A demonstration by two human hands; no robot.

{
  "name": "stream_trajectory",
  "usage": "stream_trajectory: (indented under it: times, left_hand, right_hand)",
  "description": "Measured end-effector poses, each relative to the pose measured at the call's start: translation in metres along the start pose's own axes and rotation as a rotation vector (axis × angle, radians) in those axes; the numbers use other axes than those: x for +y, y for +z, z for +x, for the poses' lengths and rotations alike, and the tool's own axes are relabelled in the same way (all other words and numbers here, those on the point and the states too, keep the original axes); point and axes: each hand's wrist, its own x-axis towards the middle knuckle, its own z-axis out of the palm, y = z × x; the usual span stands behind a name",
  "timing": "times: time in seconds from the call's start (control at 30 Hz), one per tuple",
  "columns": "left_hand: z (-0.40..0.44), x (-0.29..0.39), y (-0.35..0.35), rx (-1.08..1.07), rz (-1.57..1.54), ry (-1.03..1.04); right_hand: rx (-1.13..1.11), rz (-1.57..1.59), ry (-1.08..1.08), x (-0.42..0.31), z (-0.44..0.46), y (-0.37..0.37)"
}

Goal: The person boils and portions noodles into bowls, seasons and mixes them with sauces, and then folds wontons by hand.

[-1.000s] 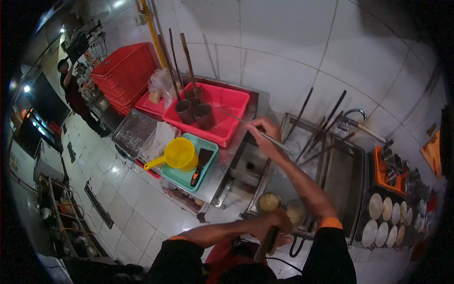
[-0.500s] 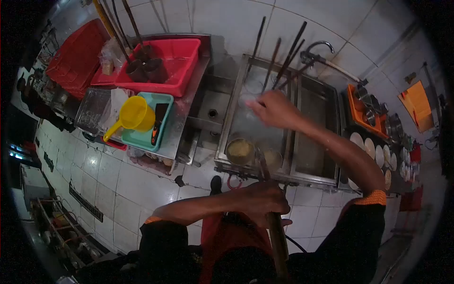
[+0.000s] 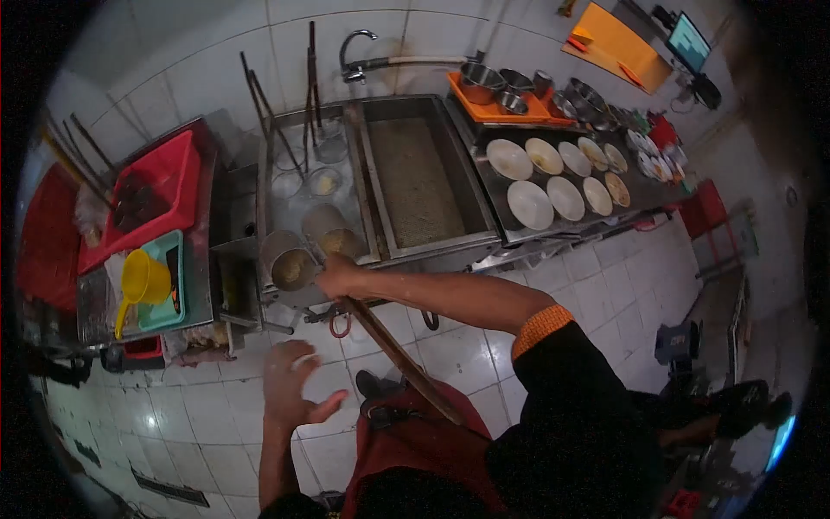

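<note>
The right hand [image 3: 341,277], in the centre of the frame, is closed round a long handle [image 3: 402,362]. From that fist the handle slants down and rightward across the apron [image 3: 424,441], its long axis pointing back toward the body. The basket [image 3: 292,264] of pale food is just left of the fist, at the near edge of the vat [image 3: 362,173]; a second basket [image 3: 331,232] lies just above. The right hand is nearer to both. The left hand [image 3: 298,385], lower down, is empty, fingers spread, slightly blurred. The fist hides where the handle joins, so which basket it belongs to cannot be told; its lower end merges into dark clothing.
</note>
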Motion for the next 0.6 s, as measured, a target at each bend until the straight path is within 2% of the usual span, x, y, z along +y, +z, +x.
stream_trajectory:
  times: [0.03,0.1,0.13,0.23,0.33,0.4,0.5,0.6]
  left_hand:
    - [-0.030,-0.012,0.000,0.055,0.053,-0.105]
    - [-0.084,-0.037,0.000,0.119,0.059,-0.310]
    - [-0.109,-0.040,0.004,0.115,0.002,-0.422]
    - [-0.141,-0.034,0.025,0.140,-0.058,-0.525]
    - [-0.126,-0.019,0.056,0.149,-0.071,-0.485]
    - [-0.103,-0.006,0.083,0.124,-0.089,-0.445]
    - [-0.071,0.018,0.131,0.073,-0.216,-0.429]
    - [-0.059,0.036,0.185,0.009,-0.152,-0.475]
  right_hand:
    - [0.027,0.014,0.012,-0.001,-0.009,-0.004]
    - [0.007,0.393,-0.040,-0.022,-0.030,-0.013]
    - [0.010,0.387,-0.037,-0.017,-0.024,-0.015]
    - [-0.002,0.256,-0.095,-0.007,-0.011,-0.026]
    - [0.116,0.363,-0.045,-0.001,-0.029,-0.049]
    - [0.047,0.490,-0.197,0.012,-0.044,-0.090]
    - [0.112,0.574,-0.275,0.016,-0.127,-0.179]
    - [0.240,0.430,-0.260,0.049,-0.208,-0.277]
